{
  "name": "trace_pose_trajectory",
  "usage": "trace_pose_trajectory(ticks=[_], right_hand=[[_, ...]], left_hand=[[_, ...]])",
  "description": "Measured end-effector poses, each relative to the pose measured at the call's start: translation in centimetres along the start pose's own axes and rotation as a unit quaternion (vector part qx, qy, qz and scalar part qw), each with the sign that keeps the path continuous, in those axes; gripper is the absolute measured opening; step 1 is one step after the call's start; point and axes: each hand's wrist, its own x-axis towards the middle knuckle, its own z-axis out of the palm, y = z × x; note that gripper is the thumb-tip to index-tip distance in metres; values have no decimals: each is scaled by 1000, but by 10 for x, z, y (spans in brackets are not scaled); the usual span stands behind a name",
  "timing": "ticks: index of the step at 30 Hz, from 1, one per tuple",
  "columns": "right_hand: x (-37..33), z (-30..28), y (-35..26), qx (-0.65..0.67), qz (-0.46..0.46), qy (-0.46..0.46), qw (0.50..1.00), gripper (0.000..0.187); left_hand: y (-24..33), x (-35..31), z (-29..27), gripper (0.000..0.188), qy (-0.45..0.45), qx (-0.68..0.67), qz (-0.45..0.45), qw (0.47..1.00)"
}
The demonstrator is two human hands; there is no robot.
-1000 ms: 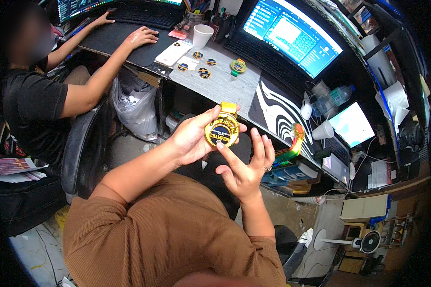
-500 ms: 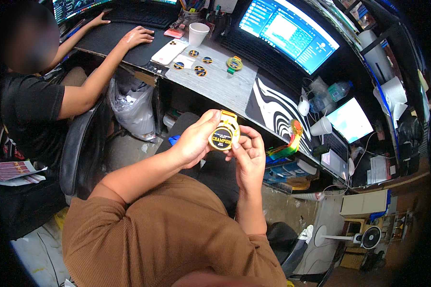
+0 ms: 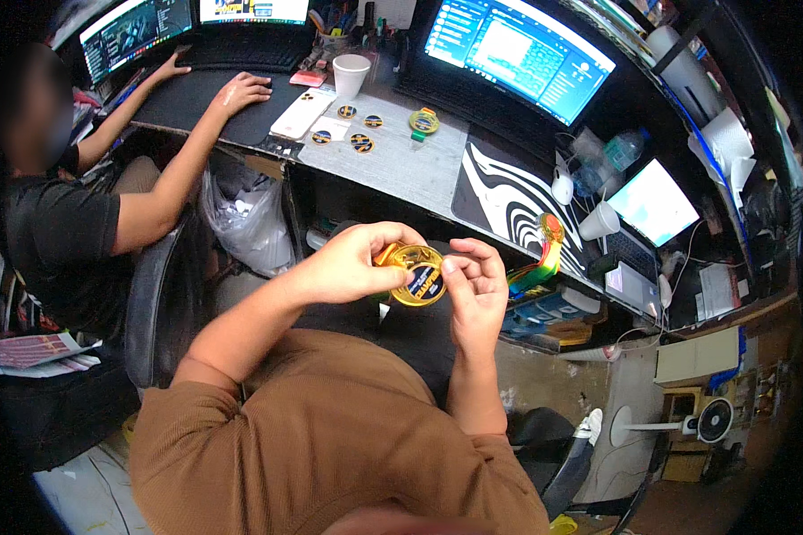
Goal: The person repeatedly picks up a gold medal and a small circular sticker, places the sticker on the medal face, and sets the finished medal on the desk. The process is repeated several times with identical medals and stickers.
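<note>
Both hands in close at the person's middle, held just off the desk's near edge. Left hand [image 3: 357, 260] is clamped on a gold medal [image 3: 426, 282], thumb across its face; the medal sits tilted between the two hands, its dark round centre facing up. Right hand [image 3: 475, 287]: thumb tip at the medal's right rim, fingers curled beyond; from where I stand, cannot tell whether it grips. Desk [image 3: 401, 169] ahead: four small dark discs [image 3: 362, 144] grouped beside a white phone [image 3: 300, 117], a white cup [image 3: 351, 75] just behind. Second medal [image 3: 424, 121], green ribbon end showing, lies right of the discs, near a lit monitor [image 3: 519, 58]. Striped mat [image 3: 500, 185] farther right; at its near edge, a bright multicoloured ribbon [image 3: 537, 276] hangs over. White mouse [image 3: 562, 185] and another cup [image 3: 600, 219] beyond. At left, co-worker [image 3: 58, 214] in black, one hand on a dark mat [image 3: 178, 109]; plastic bag [image 3: 248, 223] below.
</note>
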Motion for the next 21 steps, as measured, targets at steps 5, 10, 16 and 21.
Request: trace_pose_trajectory(ticks=[5,10,16,21], right_hand=[[-11,8,8,118,80,-41,989,52],[-16,13,14,121,70,33,990,48],[-22,16,13,119,40,55,991,41],[-25,14,10,85,24,57,994,37]], left_hand=[[-20,2,20,34,175,-146,29,973],[-15,-4,33,51,178,-109,61,976],[-4,-9,41,52,194,-70,65,976],[-4,-11,37,46,179,-37,66,981]])
